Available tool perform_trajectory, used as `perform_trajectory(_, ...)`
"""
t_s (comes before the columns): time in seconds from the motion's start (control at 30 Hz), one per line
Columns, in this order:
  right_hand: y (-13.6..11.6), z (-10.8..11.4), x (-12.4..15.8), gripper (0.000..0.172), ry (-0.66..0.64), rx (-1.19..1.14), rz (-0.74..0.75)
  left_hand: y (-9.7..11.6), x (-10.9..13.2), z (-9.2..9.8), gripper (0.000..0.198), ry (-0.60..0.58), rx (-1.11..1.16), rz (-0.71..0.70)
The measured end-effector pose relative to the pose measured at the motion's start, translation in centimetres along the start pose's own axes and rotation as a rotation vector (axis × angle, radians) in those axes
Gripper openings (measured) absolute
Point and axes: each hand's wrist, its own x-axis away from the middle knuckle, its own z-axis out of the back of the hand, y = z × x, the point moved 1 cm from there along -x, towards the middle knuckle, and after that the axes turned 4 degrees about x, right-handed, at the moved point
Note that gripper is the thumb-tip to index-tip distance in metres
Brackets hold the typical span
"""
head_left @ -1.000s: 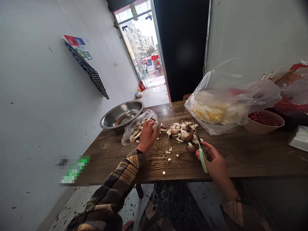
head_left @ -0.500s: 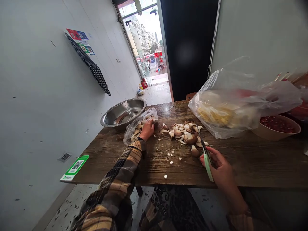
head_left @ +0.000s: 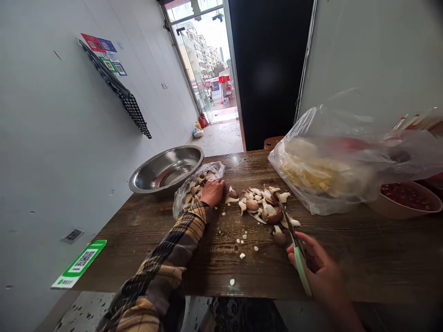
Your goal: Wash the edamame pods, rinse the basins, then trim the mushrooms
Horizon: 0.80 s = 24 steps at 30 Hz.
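A clear plastic bag [head_left: 180, 198] of brown-capped mushrooms lies left of centre on the wooden table. My left hand [head_left: 212, 192] rests at the bag's right side, its fingers curled down; what they hold, if anything, is hidden. Green-handled scissors [head_left: 300, 267] are in my right hand [head_left: 316, 265], fingers wrapped round the handles. The blades point away from me, their tips at the right side of a loose pile of mushrooms [head_left: 252, 204]. Small white pieces [head_left: 242, 255] are scattered on the table in front of the pile.
A steel basin [head_left: 166, 170] stands behind the bag at the left. At the right are a large plastic bag [head_left: 311, 177] with yellow contents and a bowl of red food [head_left: 408, 198]. A green code card [head_left: 81, 265] lies at the table's left corner [head_left: 117, 258].
The view has shifted slightly, so the table sits differently in the picture. Both hands keep nearly the same places, the left by the bag and the right with the scissors.
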Motion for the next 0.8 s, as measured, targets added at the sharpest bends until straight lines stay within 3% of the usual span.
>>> perform_trajectory(0.3, 0.4, 0.0, 0.0, 0.050, -0.027, -0.004, -0.035, -1.5, -3.7, 0.6, 0.044, -0.044, -0.103, 0.233)
perform_trajectory(0.47, 0.2, 0.0, -0.1, 0.048, -0.049, -0.003, -0.017, -0.7, -2.9, 0.7, 0.040, -0.059, -0.054, 0.135)
perform_trajectory(0.63, -0.4, -0.6, 0.3, 0.047, -0.053, -0.021, -0.031, 0.6, 0.3, 2.2, 0.039, -0.098, 0.391, -0.232)
perform_trajectory(0.73, -0.6, -0.9, 0.6, 0.048, 0.002, -0.029, -0.040, 1.5, -0.2, 4.0, 0.034, -0.034, 0.533, -0.200)
perform_trajectory(0.8, -0.5, -0.9, 0.5, 0.047, 0.033, -0.049, -0.039, 2.1, -2.3, 4.6, 0.034, 0.006, 0.510, -0.128)
